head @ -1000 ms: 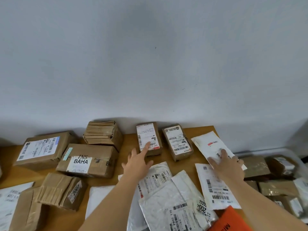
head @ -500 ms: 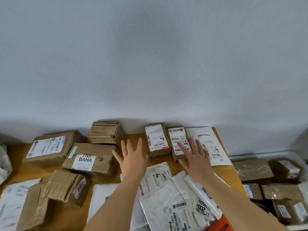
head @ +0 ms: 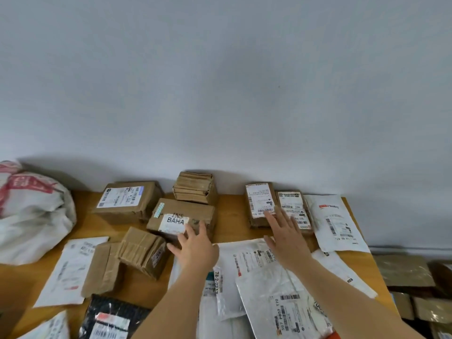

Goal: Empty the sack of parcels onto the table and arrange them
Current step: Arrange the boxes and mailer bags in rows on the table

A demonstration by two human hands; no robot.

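Hands spread empty over parcels on the table.
Left hand and right hand grasp nothing; sack emptied, sorting unfinished.

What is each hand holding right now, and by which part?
Nothing is held. The left hand, fingers spread, reaches to the near edge of the BAHA box. The right hand is open and flat at the two small labelled boxes.
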